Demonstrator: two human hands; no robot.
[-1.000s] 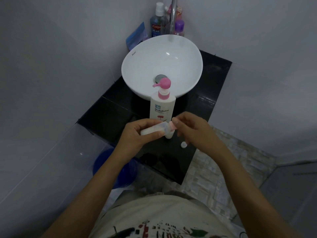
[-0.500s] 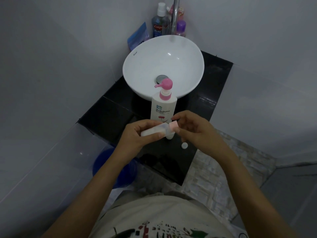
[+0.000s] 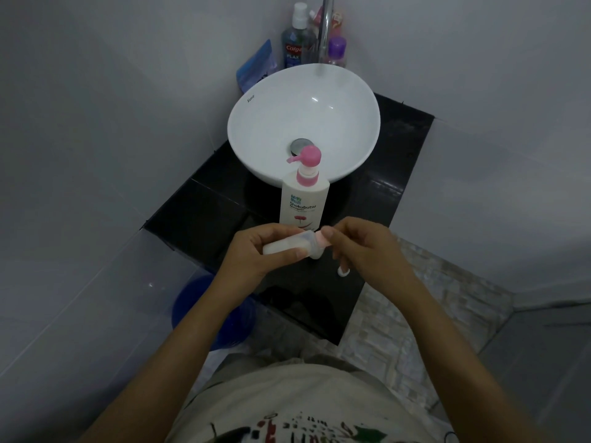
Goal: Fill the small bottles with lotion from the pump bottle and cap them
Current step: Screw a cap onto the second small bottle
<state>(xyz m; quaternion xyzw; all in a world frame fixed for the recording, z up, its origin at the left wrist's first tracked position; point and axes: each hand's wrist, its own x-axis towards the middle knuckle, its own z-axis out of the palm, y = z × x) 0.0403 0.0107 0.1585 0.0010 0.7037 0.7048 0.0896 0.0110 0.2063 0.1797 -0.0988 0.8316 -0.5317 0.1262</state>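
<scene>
**One head view, looking steeply down**

I have a single wide-angle camera, worn on the head, facing forward and down. It looks onto the white basin (image 3: 303,123) from above and in front; the black counter (image 3: 198,219) lies nearer me, my own torso at the bottom edge.

Glossy white ceramic basin (image 3: 335,100) — polished black tile counter (image 3: 208,215).

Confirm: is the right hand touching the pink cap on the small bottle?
Touching. The head view shows the right hand pinching the pink cap on the small bottle held by the left hand.
</scene>
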